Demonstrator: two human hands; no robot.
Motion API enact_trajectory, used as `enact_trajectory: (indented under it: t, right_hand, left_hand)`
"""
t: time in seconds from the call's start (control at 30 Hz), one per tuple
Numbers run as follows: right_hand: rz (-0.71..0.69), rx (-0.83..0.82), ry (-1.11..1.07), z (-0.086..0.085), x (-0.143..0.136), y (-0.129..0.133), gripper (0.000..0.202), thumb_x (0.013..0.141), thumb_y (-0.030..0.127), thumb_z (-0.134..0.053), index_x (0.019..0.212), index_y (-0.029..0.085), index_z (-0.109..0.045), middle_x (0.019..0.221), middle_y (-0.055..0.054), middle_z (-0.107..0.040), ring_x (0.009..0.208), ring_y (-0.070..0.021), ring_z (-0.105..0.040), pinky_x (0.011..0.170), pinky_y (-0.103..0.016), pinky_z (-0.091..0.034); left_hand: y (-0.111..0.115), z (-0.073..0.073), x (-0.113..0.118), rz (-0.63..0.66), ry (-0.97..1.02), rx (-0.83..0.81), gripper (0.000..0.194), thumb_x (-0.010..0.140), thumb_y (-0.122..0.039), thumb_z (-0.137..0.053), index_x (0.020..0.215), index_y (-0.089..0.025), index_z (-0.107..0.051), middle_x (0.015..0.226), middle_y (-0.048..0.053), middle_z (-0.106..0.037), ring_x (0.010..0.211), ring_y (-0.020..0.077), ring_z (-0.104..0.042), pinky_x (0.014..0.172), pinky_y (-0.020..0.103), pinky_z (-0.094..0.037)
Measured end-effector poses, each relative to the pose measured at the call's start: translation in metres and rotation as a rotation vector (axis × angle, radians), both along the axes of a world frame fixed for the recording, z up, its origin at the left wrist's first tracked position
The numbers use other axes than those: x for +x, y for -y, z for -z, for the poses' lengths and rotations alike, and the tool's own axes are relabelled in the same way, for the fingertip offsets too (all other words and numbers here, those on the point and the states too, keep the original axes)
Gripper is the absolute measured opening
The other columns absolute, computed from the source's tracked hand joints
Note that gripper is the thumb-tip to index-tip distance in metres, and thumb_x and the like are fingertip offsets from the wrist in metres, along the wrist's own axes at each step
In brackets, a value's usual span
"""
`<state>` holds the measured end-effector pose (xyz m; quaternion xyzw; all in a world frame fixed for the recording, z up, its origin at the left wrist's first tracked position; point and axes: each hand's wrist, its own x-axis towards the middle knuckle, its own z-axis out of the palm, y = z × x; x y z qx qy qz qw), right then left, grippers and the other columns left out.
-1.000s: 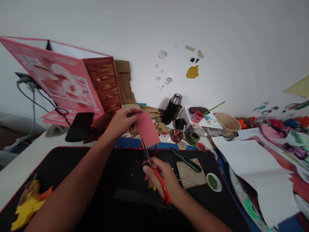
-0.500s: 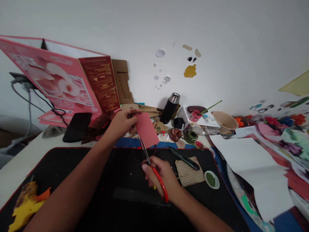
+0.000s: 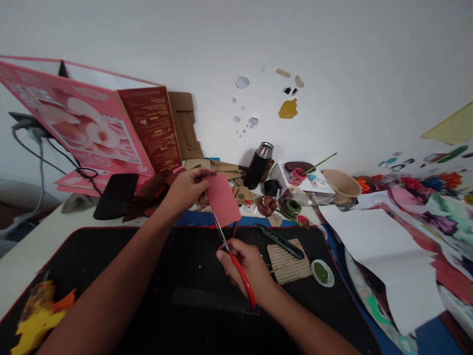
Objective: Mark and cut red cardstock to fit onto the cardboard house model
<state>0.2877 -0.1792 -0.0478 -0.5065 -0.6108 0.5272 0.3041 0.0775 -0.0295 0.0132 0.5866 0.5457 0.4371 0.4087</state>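
A piece of pink paper (image 3: 223, 199) is pinched at its upper left corner by my left hand (image 3: 192, 187), raised above the far edge of the black mat (image 3: 155, 286). My right hand (image 3: 246, 266) is closed around the red handles of a pair of scissors (image 3: 242, 276). The blades point up and away, with one blade lying along the paper's lower left edge. Part of the other blade and some of my right fingers are hidden. To the right of my right hand, a dark green utility knife (image 3: 281, 241) lies on corrugated cardboard (image 3: 290, 262).
A small dish of green paint (image 3: 322, 273) sits on the mat's right. Behind stand a black thermos (image 3: 259, 165), paint pots (image 3: 267, 205) and a beige bowl (image 3: 342, 183). A phone (image 3: 116, 195) and pink box (image 3: 88, 118) are left; white paper (image 3: 380, 251) covers the right side.
The view has shifted slightly. Both hands keep their hold on the paper and the scissors, and the blades look a little wider apart at the paper's edge.
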Motion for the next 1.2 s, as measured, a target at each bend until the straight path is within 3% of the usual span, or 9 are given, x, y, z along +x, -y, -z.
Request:
enact_trajectory:
  t: [0.27, 0.63, 0.8, 0.97, 1.2]
  right_hand:
    - [0.018, 0.005, 0.014, -0.003, -0.002, -0.002, 0.039, 0.1, 0.057, -0.065, 0.087, 0.021, -0.062, 0.06, 0.005, -0.05, 0.049, -0.0097, -0.042, 0.046, -0.022, -0.03]
    - [0.04, 0.074, 0.065, -0.001, -0.001, -0.007, 0.037, 0.098, 0.053, -0.065, 0.08, 0.02, -0.063, 0.063, 0.004, -0.049, 0.058, -0.0118, -0.043, 0.055, -0.024, -0.034]
    - [0.05, 0.033, 0.033, 0.002, -0.001, -0.005, 0.038, 0.099, 0.055, -0.064, 0.081, 0.021, -0.061, 0.059, 0.005, -0.047, 0.053, -0.011, -0.042, 0.05, -0.022, -0.031]
    - [0.07, -0.032, 0.018, 0.008, 0.0, -0.003, 0.043, 0.099, 0.061, -0.064, 0.081, 0.023, -0.057, 0.055, 0.007, -0.044, 0.047, -0.0101, -0.039, 0.045, -0.022, -0.027]
    - [0.046, 0.021, 0.038, 0.012, 0.0, -0.006, 0.043, 0.097, 0.06, -0.064, 0.077, 0.023, -0.056, 0.056, 0.006, -0.044, 0.048, -0.0102, -0.04, 0.046, -0.022, -0.027]
  left_hand:
    - [0.005, -0.009, 0.008, -0.023, 0.04, -0.093, 0.042, 0.081, -0.006, -0.06, 0.12, -0.009, -0.078, 0.05, -0.004, -0.058, 0.04, 0.0127, -0.051, 0.043, 0.023, -0.037]
    - [0.005, -0.009, 0.008, -0.017, 0.064, -0.112, 0.045, 0.08, -0.005, -0.061, 0.122, -0.01, -0.077, 0.051, -0.004, -0.059, 0.041, 0.0134, -0.053, 0.045, 0.023, -0.042]
    - [0.005, -0.012, 0.008, -0.047, 0.035, -0.09, 0.039, 0.08, -0.002, -0.061, 0.114, -0.01, -0.079, 0.056, -0.004, -0.062, 0.043, 0.0117, -0.054, 0.043, 0.022, -0.042]
    - [0.003, -0.008, 0.008, -0.021, 0.051, -0.088, 0.04, 0.082, -0.003, -0.06, 0.118, -0.01, -0.076, 0.051, -0.006, -0.058, 0.041, 0.0125, -0.054, 0.044, 0.022, -0.042]
    - [0.001, -0.002, 0.007, -0.007, 0.079, -0.106, 0.04, 0.082, -0.003, -0.06, 0.117, -0.012, -0.076, 0.05, -0.006, -0.059, 0.04, 0.0128, -0.054, 0.044, 0.022, -0.042]
